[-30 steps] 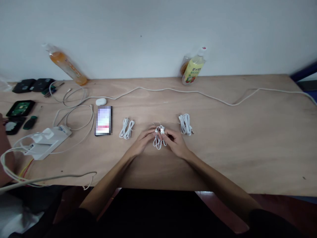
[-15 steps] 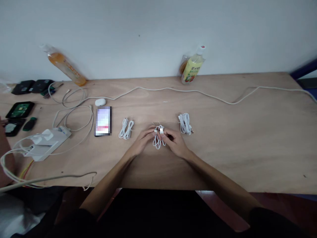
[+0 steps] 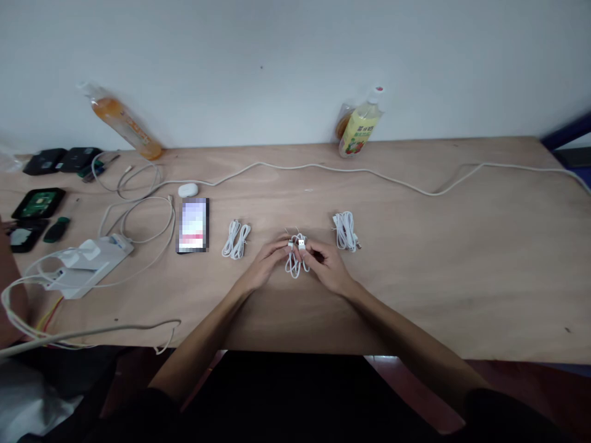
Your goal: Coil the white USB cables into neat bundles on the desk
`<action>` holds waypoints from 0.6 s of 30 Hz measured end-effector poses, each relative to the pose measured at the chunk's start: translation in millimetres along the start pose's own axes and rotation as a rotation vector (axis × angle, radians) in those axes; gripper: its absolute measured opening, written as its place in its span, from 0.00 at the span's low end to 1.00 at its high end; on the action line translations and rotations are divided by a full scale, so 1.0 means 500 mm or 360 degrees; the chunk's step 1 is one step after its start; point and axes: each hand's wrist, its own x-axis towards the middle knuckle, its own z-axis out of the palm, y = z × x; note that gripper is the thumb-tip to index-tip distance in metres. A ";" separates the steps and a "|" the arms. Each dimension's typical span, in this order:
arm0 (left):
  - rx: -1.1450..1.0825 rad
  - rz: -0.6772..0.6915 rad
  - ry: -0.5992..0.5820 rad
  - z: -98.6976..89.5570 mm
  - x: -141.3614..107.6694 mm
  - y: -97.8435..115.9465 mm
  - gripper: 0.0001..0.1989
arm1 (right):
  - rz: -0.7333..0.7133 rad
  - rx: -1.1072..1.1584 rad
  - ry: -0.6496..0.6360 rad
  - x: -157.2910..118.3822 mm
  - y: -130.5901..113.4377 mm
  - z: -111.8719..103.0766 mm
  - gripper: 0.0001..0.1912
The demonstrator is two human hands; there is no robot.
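Left hand (image 3: pixel 272 255) pinching a small plug (image 3: pixel 290 244), looped white cable (image 3: pixel 294 275) between the hands over the table (image 3: pixel 295 320), probably light, floppy, best held by its stiff ends, right hand (image 3: pixel 329 263) gripping the USB plug (image 3: pixel 301 243).

Ref: phone (image 3: pixel 192 225), on table (image 3: pixel 438 258). Small case (image 3: pixel 188 190) just behind it; power strip (image 3: pixel 80 284) left, slightly nearer; screwdriver (image 3: pixel 56 230) farther left. Right of it, in order: cable pair (image 3: pixel 236 240), left hand (image 3: pixel 268 258), looped cable (image 3: pixel 301 245), right hand (image 3: pixel 329 261), bundled cable (image 3: pixel 346 232). Behind it: bottle (image 3: pixel 122 123) left, second bottle (image 3: pixel 360 130) well right.
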 end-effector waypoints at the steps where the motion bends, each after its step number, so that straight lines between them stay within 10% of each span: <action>1: 0.0000 0.0009 -0.0007 0.000 0.000 0.001 0.16 | -0.0001 -0.0002 0.0000 0.000 0.000 0.000 0.21; 18: -0.0025 0.0079 -0.0036 0.001 0.003 -0.001 0.17 | -0.0030 0.0000 -0.0001 -0.001 0.009 0.000 0.23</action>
